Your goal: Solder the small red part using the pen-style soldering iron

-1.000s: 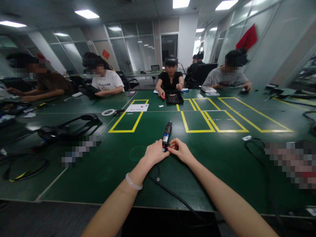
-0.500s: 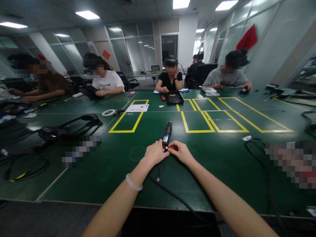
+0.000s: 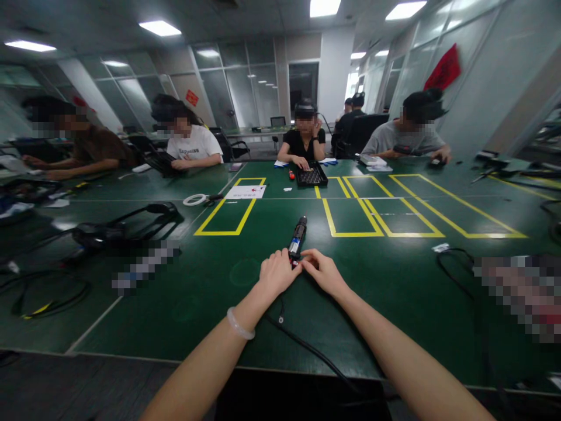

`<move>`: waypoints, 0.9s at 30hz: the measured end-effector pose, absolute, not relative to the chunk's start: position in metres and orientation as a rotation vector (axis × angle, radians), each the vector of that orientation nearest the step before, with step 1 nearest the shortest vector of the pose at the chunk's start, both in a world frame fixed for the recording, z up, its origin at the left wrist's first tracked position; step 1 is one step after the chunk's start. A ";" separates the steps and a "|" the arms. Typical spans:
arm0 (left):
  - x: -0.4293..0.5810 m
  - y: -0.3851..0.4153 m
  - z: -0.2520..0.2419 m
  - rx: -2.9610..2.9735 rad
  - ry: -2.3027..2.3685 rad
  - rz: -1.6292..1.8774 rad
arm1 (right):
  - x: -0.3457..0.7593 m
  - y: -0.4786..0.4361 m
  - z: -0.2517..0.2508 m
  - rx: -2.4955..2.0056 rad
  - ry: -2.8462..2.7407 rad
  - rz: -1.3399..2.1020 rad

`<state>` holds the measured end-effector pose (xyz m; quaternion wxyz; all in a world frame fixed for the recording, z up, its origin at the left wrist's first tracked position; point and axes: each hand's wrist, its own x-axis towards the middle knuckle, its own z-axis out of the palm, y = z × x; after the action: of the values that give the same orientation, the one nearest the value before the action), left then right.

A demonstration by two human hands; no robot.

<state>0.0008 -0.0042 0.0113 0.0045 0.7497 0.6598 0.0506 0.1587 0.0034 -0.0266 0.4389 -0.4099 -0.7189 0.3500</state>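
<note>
A slim electric screwdriver [image 3: 298, 235] lies on the green table, its dark tip pointing away from me. A silver motor section with a blue band shows along its body, and small red and white parts show at the near end. My left hand [image 3: 277, 273] is closed over that near end, fingers wrapped at its left side. From the right, my right hand [image 3: 323, 273] brings thumb and forefinger together at the same end; what lies between them is too small to make out. A black cable [image 3: 309, 346] with a small ring end [image 3: 281, 320] runs below my wrists.
Yellow tape outlines [image 3: 353, 234] mark the table beyond the tool. A black tray [image 3: 312, 175] stands before a person opposite. Left are a white cable coil [image 3: 194, 200], a white sheet [image 3: 246, 192] and a black headset-like device [image 3: 127, 225]. Other people sit around the table.
My right fingertips have shifted slightly up and right at the tool's near end. My left hand keeps its hold. The view has moved a little.
</note>
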 end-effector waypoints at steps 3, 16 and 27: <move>-0.003 -0.002 0.011 2.365 2.070 0.168 | 0.160 0.006 -0.030 -1.024 -1.770 0.877; -0.047 0.022 0.015 2.296 2.164 0.118 | 0.165 0.006 -0.026 -1.051 -1.786 0.907; -0.100 0.036 0.023 2.136 2.286 0.032 | 0.166 0.004 -0.021 -1.077 -1.810 0.913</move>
<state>-0.1002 0.0364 0.0234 0.0065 0.6826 0.7307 0.0103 0.1664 0.0036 -0.0215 0.4107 -0.4277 -0.7188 0.3629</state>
